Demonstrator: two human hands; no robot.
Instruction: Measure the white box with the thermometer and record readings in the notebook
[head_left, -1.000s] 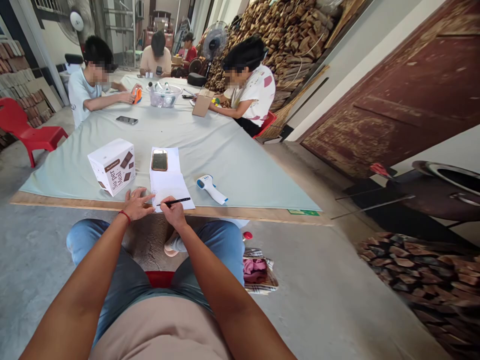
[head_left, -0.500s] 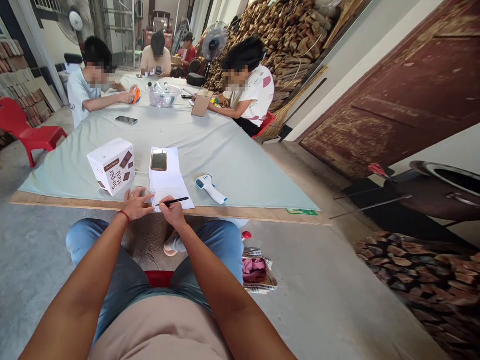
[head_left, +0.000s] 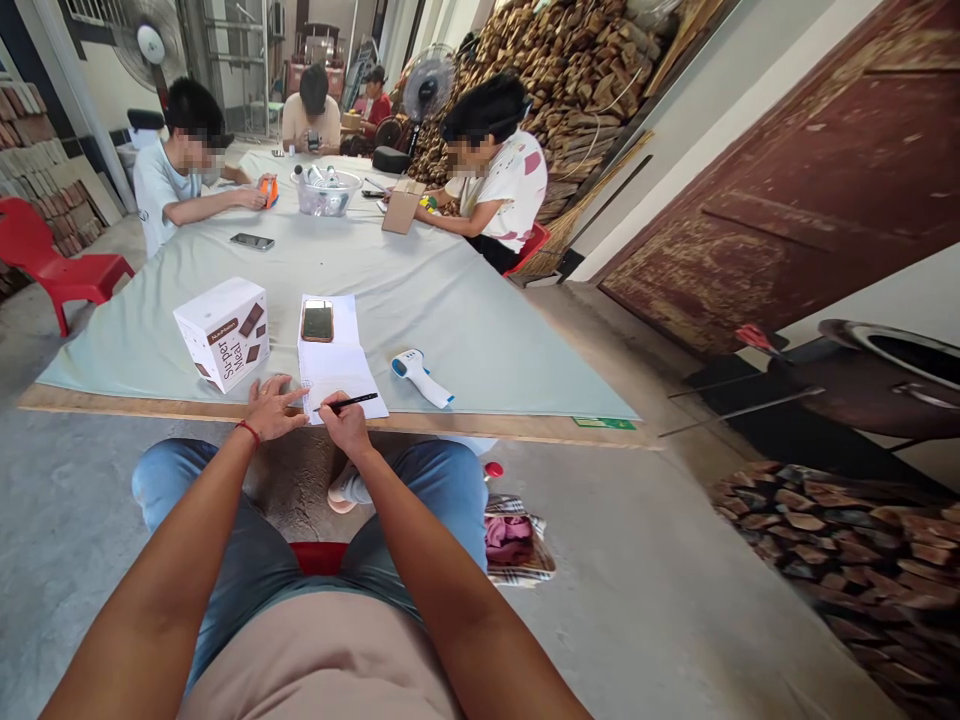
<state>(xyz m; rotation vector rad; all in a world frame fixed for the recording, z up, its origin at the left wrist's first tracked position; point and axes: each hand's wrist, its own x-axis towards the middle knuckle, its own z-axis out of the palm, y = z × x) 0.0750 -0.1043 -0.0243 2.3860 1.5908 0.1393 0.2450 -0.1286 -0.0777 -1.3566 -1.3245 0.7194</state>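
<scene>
"What are your right fingers [head_left: 330,404] doing?"
"I have them closed round a slim black pen [head_left: 361,400], its tip at the lower page of the open white paper notebook [head_left: 334,365]"
"And your left fingers [head_left: 294,397]?"
"Spread apart, gripping nothing, at the notebook's left edge on the pale-green cloth-covered tabletop [head_left: 510,360]; a rectangular dark-screened phone [head_left: 318,322] lies on the upper page"

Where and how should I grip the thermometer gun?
Probably by the slim handle of the thermometer gun, from the near right: it lies on the cloth with that handle slanting toward the near table edge and the wider head farther off. The right hand is closest, but holds a black pen.
</scene>
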